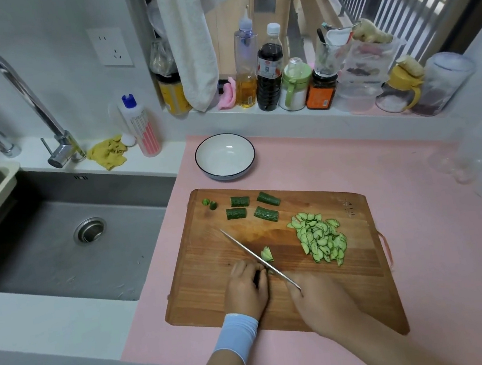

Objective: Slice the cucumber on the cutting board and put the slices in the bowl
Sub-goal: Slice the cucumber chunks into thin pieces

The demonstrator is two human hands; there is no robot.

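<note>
Behind board (pixel 324 287), bowl (pixel 225 158), sink (pixel 57 243) L, bottles (pixel 269 77) rear

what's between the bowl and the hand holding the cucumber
Head view: four uncut cucumber chunks sit on the cutting board between the bowl and the left hand gripping a cucumber piece; the knife in the right hand crosses just beyond its fingers.

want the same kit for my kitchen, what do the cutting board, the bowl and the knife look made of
Cutting board: wood, apparently glued strips with a matte finish; grain lines and bands of differing brown show.
Bowl: probably glazed ceramic, glossy white with a dark rim line; melamine can't be ruled out.
Knife: metal blade, likely steel, with a smooth pale grey sheen.
</note>
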